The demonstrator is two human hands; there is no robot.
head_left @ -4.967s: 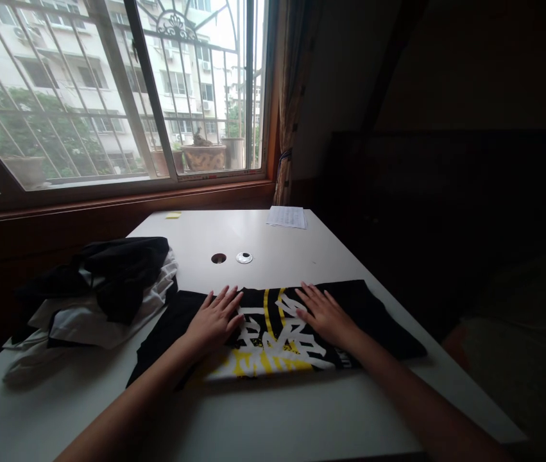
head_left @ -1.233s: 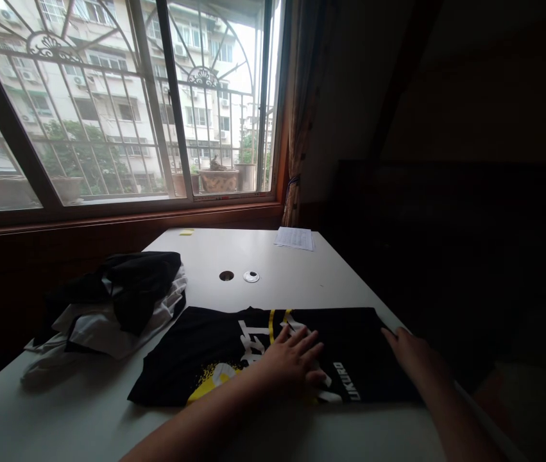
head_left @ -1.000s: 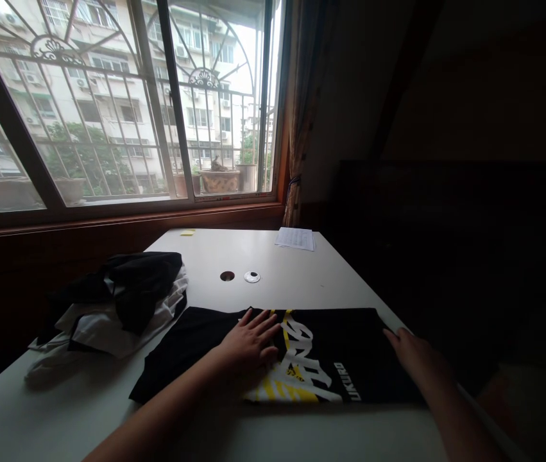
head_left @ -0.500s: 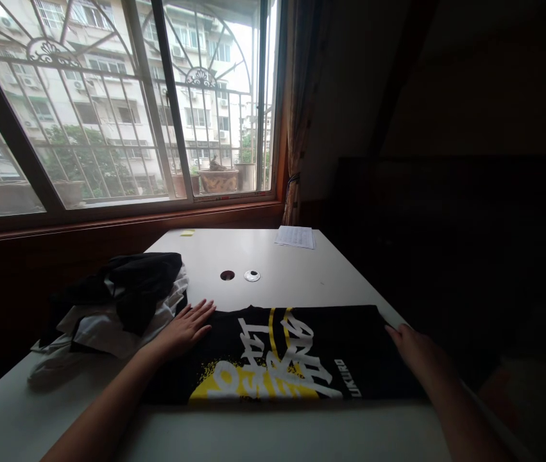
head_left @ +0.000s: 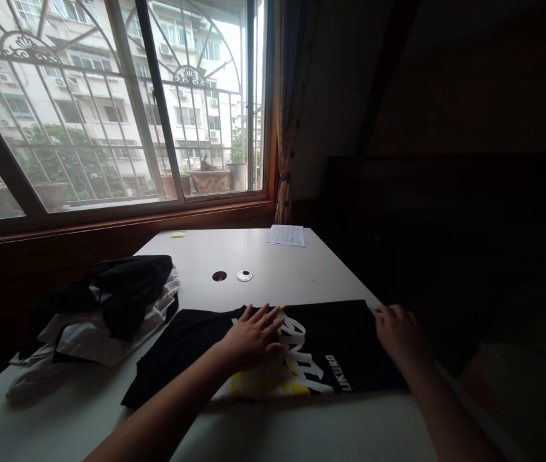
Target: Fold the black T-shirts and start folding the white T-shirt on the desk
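Observation:
A black T-shirt (head_left: 340, 327) with white and yellow lettering lies folded into a long strip across the near part of the table. My left hand (head_left: 252, 337) rests palm down on its middle, fingers spread over the print and partly covering it. At the strip's right end, my right hand (head_left: 400, 333) has its fingers bent round the far corner of the cloth; the fingertips are dim and partly hidden. Left of the T-shirt sits a loose heap of black and white clothes (head_left: 123, 295), apart from both hands.
The white table (head_left: 205, 253) has a round cable hole (head_left: 219, 276) with its silver cover (head_left: 244, 275) beside it. Papers (head_left: 287, 235) and a yellow sticky note (head_left: 179, 234) lie at the far edge. A barred window (head_left: 123, 109) and a curtain (head_left: 283, 186) stand behind.
My left hand has slid right from the T-shirt's left end onto its printed middle. My right hand stays at the right end, its fingers now bent over the corner. The view has shifted slightly.

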